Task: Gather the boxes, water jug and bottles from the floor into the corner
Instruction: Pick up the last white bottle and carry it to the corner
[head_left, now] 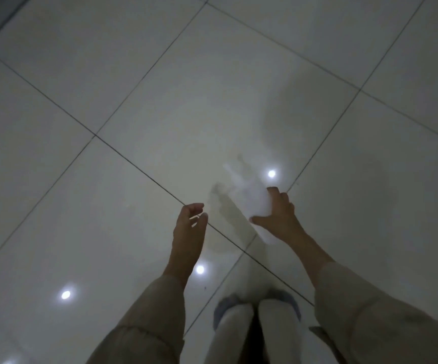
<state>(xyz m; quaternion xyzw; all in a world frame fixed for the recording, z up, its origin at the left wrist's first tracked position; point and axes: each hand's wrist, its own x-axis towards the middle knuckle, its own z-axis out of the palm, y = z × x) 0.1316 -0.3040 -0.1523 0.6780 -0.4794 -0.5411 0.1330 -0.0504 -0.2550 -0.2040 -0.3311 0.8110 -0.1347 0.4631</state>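
A pale, blurred object (249,198), probably a translucent bottle though too smeared to name surely, sits just right of centre in the lower half of the frame. The right hand (278,214) holds it with thumb and fingers spread around its body, likely so it can be carried off the tiled floor (107,74). The left hand (190,222), lower centre, is empty, fingers loosely curled, seemingly free for another item. No corner, box or jug is in view.

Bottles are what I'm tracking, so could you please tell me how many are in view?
1: a blurred, translucent bottle held in the right hand. None shows on the floor; others may lie outside the view.
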